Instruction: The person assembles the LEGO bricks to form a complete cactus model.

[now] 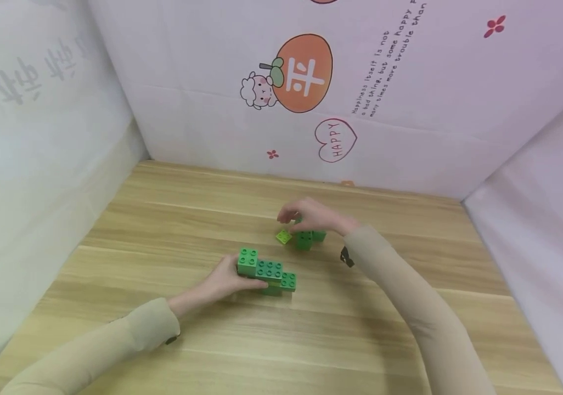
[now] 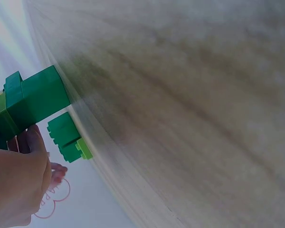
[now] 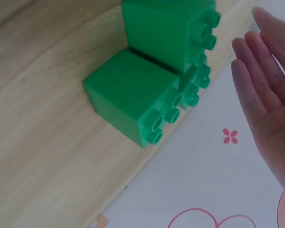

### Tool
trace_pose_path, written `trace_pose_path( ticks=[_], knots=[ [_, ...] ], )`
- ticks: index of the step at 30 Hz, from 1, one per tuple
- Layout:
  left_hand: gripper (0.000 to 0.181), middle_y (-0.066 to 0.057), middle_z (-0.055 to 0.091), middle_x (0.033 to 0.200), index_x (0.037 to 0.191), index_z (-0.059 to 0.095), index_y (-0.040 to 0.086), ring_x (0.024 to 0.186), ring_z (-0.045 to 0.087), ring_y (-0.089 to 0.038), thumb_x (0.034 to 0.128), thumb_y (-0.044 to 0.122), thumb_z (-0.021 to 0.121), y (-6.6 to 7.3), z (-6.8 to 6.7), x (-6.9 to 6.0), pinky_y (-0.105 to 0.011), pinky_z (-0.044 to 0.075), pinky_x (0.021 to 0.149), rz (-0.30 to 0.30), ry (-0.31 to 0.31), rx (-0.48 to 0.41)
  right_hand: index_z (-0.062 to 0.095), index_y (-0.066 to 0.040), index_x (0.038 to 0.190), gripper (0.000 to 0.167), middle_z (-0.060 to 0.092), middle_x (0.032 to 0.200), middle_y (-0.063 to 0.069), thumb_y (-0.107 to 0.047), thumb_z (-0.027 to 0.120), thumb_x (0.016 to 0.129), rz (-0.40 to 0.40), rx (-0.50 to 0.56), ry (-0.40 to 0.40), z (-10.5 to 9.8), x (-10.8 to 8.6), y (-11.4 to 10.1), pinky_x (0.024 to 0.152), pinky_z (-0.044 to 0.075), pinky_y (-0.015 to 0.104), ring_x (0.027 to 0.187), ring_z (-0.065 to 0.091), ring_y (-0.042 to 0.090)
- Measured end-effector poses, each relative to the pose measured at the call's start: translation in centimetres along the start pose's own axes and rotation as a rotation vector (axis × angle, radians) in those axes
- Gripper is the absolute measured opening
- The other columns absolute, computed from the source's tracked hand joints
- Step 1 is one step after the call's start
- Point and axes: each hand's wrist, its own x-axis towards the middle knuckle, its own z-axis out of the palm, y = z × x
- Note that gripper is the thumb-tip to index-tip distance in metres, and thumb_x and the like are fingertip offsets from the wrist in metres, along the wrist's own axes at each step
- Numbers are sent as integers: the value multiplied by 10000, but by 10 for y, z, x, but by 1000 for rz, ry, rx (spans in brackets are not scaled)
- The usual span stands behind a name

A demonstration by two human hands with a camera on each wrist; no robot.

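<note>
My left hand (image 1: 224,280) grips a joined block of green bricks (image 1: 269,270) low over the wooden table, thumb along its near side. In the left wrist view the fingers of that hand (image 2: 19,180) curl round the green build (image 2: 40,95). Above several loose green bricks (image 1: 304,240) hovers my right hand (image 1: 313,214), fingers slightly bent and holding nothing. A flat lime-green brick (image 1: 283,237) lies just left of them. The right wrist view shows the right hand (image 3: 275,99) beside the green bricks (image 3: 133,90), apart from them.
The wooden table (image 1: 360,340) is bounded by white sheets at the left, back and right. Printed drawings and words cover the back sheet (image 1: 202,120). A small orange piece or mark (image 1: 347,183) shows at the table's back edge.
</note>
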Motion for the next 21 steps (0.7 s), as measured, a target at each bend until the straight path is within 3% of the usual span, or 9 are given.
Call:
trace_pose_path(
  ticks=[8, 21],
  knots=[
    [522, -139, 714, 1209, 1224, 631, 43, 1144, 677, -281, 770, 190, 842, 0, 2, 1, -456, 514, 1066, -20, 6, -6, 672, -64, 1171, 355, 705, 1207, 83, -110, 778, 835, 34, -26, -132, 9, 18, 3, 1039, 537, 387, 1138, 645, 229],
    [514, -129, 714, 1212, 1224, 630, 51, 1149, 675, -273, 779, 201, 840, 0, 0, 0, -443, 521, 1058, -13, 7, 2, 684, -107, 1151, 379, 698, 1182, 40, -101, 811, 795, 59, -144, -221, 16, 28, 6, 1018, 545, 332, 1109, 643, 188]
  ],
)
